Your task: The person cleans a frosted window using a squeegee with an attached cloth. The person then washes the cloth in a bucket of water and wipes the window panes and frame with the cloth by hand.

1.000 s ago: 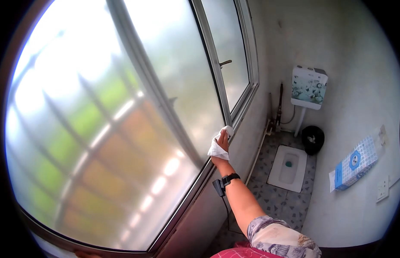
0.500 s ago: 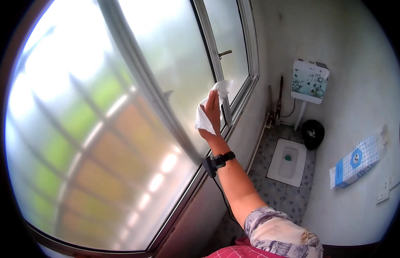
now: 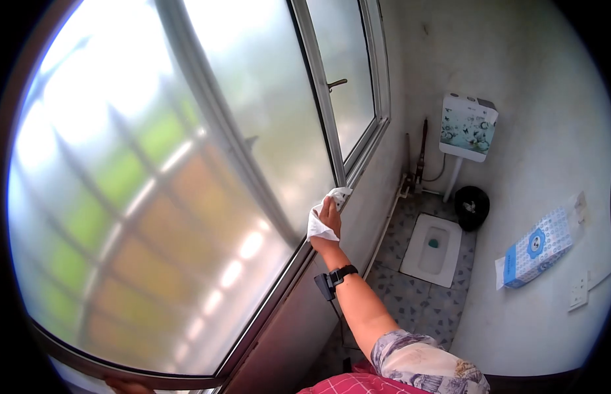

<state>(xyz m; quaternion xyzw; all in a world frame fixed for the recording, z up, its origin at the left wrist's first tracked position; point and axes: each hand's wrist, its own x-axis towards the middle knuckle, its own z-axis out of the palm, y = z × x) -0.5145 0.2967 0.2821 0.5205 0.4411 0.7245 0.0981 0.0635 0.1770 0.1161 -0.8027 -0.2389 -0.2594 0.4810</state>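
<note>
My right hand (image 3: 328,222) is closed on a thin white cloth or tissue (image 3: 322,228), parts of which stick out on both sides of the fingers. It rests at the lower edge of the window frame (image 3: 279,277), near the corner by the narrow pane. At the bottom left edge, my left hand (image 3: 129,387) shows only in part, its fingers at the lower rail of the large frosted window sash (image 3: 131,379); most of that hand is cut off.
A window handle (image 3: 338,84) sits on the narrow pane. Beyond are a squat toilet (image 3: 431,249), a flowered cistern (image 3: 468,128), a black bin (image 3: 472,209) and pipes. On the right wall are a blue-and-white tissue pack (image 3: 537,246) and a socket (image 3: 579,292).
My right hand first rose with the cloth along the upright frame, then came back down to the lower edge. More of my left hand shows at the bottom left. The view has shifted slightly.
</note>
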